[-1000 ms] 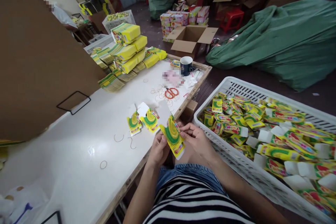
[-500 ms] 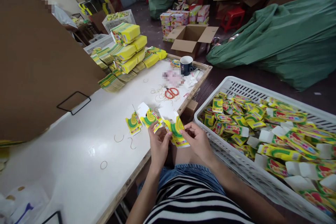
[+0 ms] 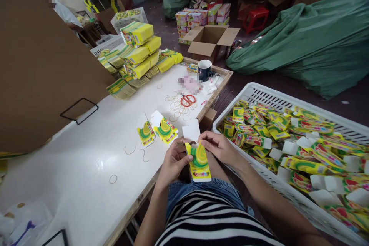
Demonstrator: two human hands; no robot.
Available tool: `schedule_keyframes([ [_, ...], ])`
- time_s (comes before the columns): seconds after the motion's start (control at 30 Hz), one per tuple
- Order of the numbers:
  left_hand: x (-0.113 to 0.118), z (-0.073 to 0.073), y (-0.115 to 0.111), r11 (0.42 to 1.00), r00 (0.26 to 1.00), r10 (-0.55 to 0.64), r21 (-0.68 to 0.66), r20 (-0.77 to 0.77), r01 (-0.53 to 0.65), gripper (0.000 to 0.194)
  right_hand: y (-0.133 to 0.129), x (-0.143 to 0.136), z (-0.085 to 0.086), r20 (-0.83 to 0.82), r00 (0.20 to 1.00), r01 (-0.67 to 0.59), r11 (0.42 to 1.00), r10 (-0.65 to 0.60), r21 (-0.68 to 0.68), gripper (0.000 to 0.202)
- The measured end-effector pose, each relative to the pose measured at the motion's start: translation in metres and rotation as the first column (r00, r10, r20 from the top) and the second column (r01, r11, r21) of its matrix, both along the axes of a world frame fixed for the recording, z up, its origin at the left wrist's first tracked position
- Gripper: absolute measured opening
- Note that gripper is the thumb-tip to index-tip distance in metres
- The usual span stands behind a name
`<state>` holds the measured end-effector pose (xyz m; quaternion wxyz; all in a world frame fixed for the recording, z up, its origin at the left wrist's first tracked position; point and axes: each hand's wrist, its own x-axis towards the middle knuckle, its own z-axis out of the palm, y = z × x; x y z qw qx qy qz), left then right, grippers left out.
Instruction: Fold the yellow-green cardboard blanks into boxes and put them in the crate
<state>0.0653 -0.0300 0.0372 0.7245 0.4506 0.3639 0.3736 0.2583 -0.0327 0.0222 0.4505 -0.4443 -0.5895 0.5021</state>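
A small yellow and green carton (image 3: 199, 161) with its white flap standing up is held over my lap. My left hand (image 3: 176, 159) grips its left side, thumb on the front face. At the upper right corner, by the flap, the fingers of my right hand (image 3: 215, 147) pinch the carton. Just beyond my left hand, more flat cartons (image 3: 165, 128) of the same print lie on the white table (image 3: 115, 153). Another small carton piece (image 3: 145, 133) sits to their left.
A white basket (image 3: 250, 90) of many small cartons stands at my right. Stacked carton bundles (image 3: 138, 55) occupy the table's far end, near a dark mug (image 3: 204, 72), orange-handled scissors (image 3: 188, 100) and loose rubber bands (image 3: 174, 107). A large brown board (image 3: 49, 69) rises at left.
The held carton has come down and closer to my body, away from the cartons on the table. My left hand no longer overlaps those cartons, and my right hand has shifted to the top corner.
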Motion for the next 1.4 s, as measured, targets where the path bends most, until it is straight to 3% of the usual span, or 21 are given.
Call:
schedule_keyframes([
  [0.13, 0.002, -0.004, 0.0, 0.999, 1.0, -0.017, -0.039, 0.022, 0.018, 0.073, 0.001, -0.005, -0.002, -0.05, 0.994, 0.095, 0.995, -0.094, 0.033, 0.023],
  [0.23, 0.001, -0.006, 0.002, 0.999, 0.999, -0.035, -0.022, -0.019, 0.034, 0.061, 0.003, -0.004, -0.003, -0.068, 0.988, 0.145, 0.988, -0.142, 0.051, 0.03],
  [0.37, 0.002, -0.011, 0.004, 0.996, 0.992, 0.051, 0.081, -0.116, -0.042, 0.043, 0.005, 0.001, 0.0, 0.021, 0.992, 0.12, 0.988, -0.123, 0.099, 0.033],
  [0.5, 0.007, -0.017, 0.003, 0.988, 0.982, 0.091, 0.138, -0.167, -0.068, 0.045, 0.006, 0.0, 0.002, 0.12, 0.993, 0.02, 0.999, -0.015, -0.044, 0.033],
  [0.63, 0.009, -0.017, 0.003, 0.989, 0.988, 0.073, 0.137, -0.133, -0.054, 0.05, 0.008, -0.004, 0.003, 0.336, 0.939, 0.08, 0.997, -0.077, 0.006, 0.032],
  [0.8, 0.01, -0.018, 0.003, 0.989, 0.989, 0.087, 0.133, -0.122, -0.071, 0.051, 0.009, -0.008, 0.005, 0.434, 0.899, 0.059, 0.998, -0.059, 0.014, 0.039],
  [0.97, 0.01, -0.017, 0.005, 0.986, 0.989, 0.096, 0.145, -0.115, -0.079, 0.05, 0.011, -0.013, 0.006, 0.542, 0.831, 0.148, 0.989, -0.127, 0.005, 0.037],
  [1.13, 0.008, -0.017, 0.007, 0.989, 0.987, 0.121, 0.098, -0.107, -0.111, 0.049, 0.011, -0.01, -0.005, 0.297, 0.949, 0.093, 0.994, -0.107, 0.063, 0.021],
  [1.27, 0.014, -0.02, 0.003, 0.991, 0.991, 0.1, 0.098, -0.089, -0.091, 0.048, 0.007, -0.005, -0.014, 0.023, 0.995, 0.093, 0.996, -0.093, 0.002, 0.021],
  [1.33, 0.012, -0.02, 0.006, 0.979, 0.979, 0.134, 0.172, -0.152, -0.107, 0.048, 0.004, 0.007, -0.013, 0.049, 0.977, 0.21, 0.978, -0.21, 0.009, 0.021],
  [1.4, -0.001, -0.018, 0.018, 0.925, 0.902, 0.301, 0.324, -0.311, -0.197, 0.044, 0.002, 0.027, -0.008, 0.208, 0.868, 0.426, 0.891, -0.451, 0.158, 0.022],
])
